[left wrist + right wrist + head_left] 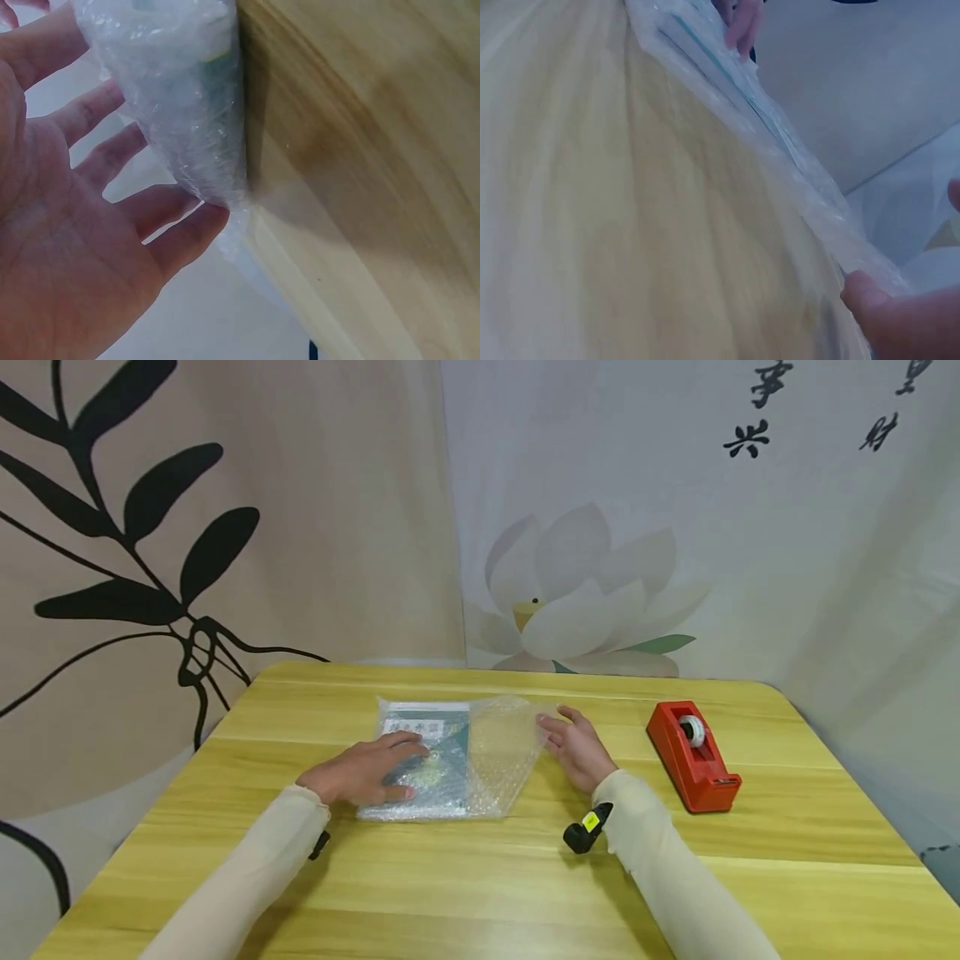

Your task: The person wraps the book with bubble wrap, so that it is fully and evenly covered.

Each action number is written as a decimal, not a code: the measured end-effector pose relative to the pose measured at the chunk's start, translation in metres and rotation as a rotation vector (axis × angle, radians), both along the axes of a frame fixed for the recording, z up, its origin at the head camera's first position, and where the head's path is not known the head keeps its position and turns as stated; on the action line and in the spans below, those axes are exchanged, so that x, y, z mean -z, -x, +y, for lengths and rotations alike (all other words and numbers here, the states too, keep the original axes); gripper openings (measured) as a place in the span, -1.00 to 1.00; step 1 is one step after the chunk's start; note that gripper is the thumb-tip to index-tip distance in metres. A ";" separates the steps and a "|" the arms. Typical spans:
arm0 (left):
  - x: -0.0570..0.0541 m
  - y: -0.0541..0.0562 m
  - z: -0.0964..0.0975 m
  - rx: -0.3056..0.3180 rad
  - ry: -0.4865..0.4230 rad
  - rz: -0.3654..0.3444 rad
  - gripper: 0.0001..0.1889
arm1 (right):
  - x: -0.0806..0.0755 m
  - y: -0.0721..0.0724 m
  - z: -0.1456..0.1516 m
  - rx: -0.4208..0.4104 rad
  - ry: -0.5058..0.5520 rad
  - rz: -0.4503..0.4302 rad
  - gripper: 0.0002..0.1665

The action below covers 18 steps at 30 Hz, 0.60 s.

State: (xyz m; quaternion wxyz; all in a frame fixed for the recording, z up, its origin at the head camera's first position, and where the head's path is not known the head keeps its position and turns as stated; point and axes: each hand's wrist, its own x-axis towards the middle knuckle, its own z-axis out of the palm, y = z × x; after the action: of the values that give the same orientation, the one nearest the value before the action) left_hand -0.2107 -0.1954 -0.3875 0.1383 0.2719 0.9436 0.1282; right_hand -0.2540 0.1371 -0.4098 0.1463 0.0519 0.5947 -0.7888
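Observation:
On the table lies a dark teal book [442,760] with a white label on its cover, inside a clear bubble-wrap bag [498,760]. The bag's right part reaches past the book. My left hand [367,768] rests on the book's left side with its fingers spread. In the left wrist view, that hand [82,202] has fingertips along the bag's edge [172,90]. My right hand [577,747] touches the bag's right end with loosely bent fingers. Up close in the right wrist view, a fingertip [866,292] meets the end of the wrap [810,184]; most of that hand is out of frame.
A red tape dispenser [693,760] with a white roll stands to the right of my right hand. The wooden table [450,893] has its far edge near a printed cloth backdrop [360,510].

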 end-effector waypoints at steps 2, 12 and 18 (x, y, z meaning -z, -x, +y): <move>0.000 0.001 0.000 0.001 -0.001 0.001 -0.36 | 0.000 -0.001 -0.005 -0.006 -0.001 -0.008 -0.10; -0.002 0.001 0.001 -0.011 0.003 -0.005 -0.37 | 0.006 -0.007 -0.036 -0.060 -0.055 0.011 -0.11; -0.002 0.001 0.001 -0.008 -0.001 0.002 -0.37 | 0.008 -0.012 -0.050 -0.087 -0.022 0.022 -0.13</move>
State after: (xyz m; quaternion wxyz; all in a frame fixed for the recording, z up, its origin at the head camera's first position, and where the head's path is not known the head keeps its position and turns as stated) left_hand -0.2120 -0.1942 -0.3859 0.1368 0.2685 0.9448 0.1288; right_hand -0.2423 0.0874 -0.4179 0.1733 0.0191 0.6067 -0.7755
